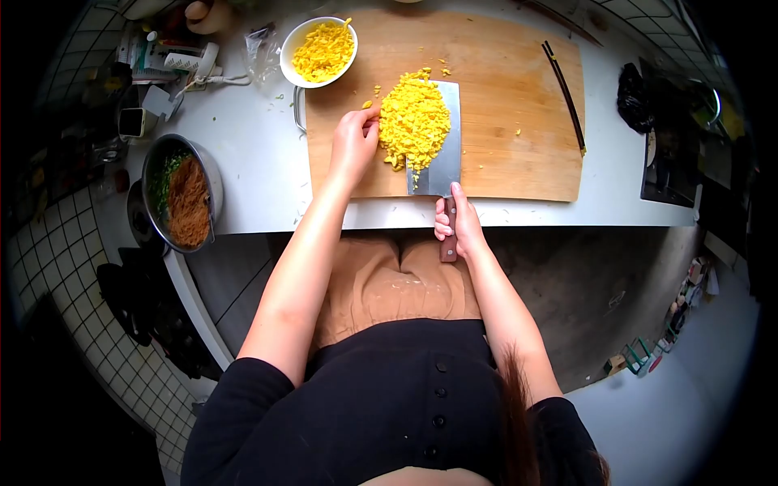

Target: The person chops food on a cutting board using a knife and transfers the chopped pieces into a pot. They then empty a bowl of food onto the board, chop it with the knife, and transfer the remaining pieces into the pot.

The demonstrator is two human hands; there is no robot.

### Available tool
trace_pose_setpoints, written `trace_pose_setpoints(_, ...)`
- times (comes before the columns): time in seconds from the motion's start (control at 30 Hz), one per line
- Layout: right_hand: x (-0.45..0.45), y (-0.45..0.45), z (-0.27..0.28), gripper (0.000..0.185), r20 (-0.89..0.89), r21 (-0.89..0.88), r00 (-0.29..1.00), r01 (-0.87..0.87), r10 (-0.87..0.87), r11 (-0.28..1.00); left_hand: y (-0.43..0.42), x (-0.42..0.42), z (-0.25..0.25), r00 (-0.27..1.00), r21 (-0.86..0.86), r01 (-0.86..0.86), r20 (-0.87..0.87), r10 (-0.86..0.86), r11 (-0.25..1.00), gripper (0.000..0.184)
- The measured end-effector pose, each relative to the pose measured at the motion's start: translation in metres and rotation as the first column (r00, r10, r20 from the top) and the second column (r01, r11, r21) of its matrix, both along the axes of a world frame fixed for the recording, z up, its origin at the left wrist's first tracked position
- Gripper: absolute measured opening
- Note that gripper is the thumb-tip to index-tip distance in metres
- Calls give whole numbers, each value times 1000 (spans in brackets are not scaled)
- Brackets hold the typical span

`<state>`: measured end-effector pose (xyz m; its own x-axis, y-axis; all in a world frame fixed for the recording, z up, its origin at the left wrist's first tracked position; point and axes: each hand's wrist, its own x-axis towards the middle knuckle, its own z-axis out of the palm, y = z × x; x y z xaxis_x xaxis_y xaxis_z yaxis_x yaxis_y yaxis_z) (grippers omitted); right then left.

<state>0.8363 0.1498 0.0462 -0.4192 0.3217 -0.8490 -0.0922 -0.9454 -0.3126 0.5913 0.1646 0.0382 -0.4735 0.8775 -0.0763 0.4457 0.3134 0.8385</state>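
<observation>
A pile of chopped yellow food [415, 120] lies partly on the broad blade of a cleaver [445, 168] and partly over the wooden board [519, 97]. My right hand [462, 223] is closed round the cleaver's brown handle at the board's front edge. My left hand [356, 144] touches the left side of the pile with curled fingers; whether they pinch any of it cannot be made out. A white bowl [285, 58] with more of the yellow food [324, 53] stands at the board's upper left corner.
A metal pot [217, 185] with green and brown food stands left on the white counter [267, 170]. Dark chopsticks [567, 101] lie on the board's right side. A black bag [634, 99] and a dark stove [668, 166] are at the far right.
</observation>
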Motion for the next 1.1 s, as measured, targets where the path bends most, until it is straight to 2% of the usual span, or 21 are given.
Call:
trace_pose_setpoints(0.23, 22, 13, 17, 57, 25, 53, 999, -37, 36, 998, -6, 0, 22, 998, -16, -61, 29, 61, 998, 15)
trace_pose_setpoints(0.33, 31, 19, 22, 57, 36, 76, 998, -46, 43, 996, -9, 1, 25, 999, -25, -52, -10, 52, 998, 12)
trace_pose_setpoints(0.5, 37, 30, 33, 55, 64, 69, 994, -88, 84, 994, -16, 15, 16, 993, 78, -105, -45, 109, 991, 10)
trace_pose_setpoints(0.6, 42, 35, 33, 54, 78, 97, 990, -126, 119, 987, -20, 25, 16, 988, 117, -156, 9, 156, 981, 8)
trace_pose_setpoints(0.7, 45, 41, 36, 53, 98, 113, 983, -163, 152, 980, -25, 32, 25, 979, 138, -197, -28, 202, 971, 8)
trace_pose_setpoints(0.9, 50, 50, 33, 54, 99, 113, 971, -228, 217, 967, -35, 35, 19, 971, 118, -230, 97, 219, 966, 12)
trace_pose_setpoints(1.0, 49, 51, 34, 54, 94, 122, 967, -246, 235, 962, -39, 38, 24, 973, 87, -229, 58, 224, 970, 13)
trace_pose_setpoints(1.1, 47, 52, 40, 53, 108, 115, 962, -263, 251, 958, -43, 40, 32, 971, 101, -231, 93, 222, 968, 15)
